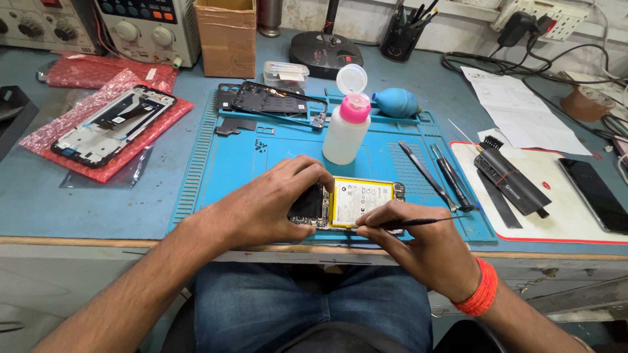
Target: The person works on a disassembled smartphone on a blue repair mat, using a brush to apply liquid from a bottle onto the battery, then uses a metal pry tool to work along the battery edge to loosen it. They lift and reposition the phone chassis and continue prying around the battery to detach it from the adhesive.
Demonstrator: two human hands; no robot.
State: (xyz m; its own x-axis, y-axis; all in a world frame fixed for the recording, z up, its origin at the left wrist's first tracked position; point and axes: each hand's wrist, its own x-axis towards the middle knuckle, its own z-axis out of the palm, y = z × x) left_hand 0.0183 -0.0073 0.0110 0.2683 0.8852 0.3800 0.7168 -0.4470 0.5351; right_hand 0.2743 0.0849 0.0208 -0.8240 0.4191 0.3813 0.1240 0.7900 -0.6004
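While left hand [275, 202] grips phone [356, 204] | right hand [418, 245] pens tool [418, 222] | mat [229, 163] edge

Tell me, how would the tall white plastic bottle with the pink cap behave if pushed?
The tall white plastic bottle with the pink cap is narrow and upright, so it probably tips easily. Its flip lid stands open, so liquid might spill. Its round body could roll on the blue mat.

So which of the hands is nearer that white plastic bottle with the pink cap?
Left. The left hand rests on the opened phone just below the white plastic bottle with the pink cap; the right hand is lower, gripping a thin black tool.
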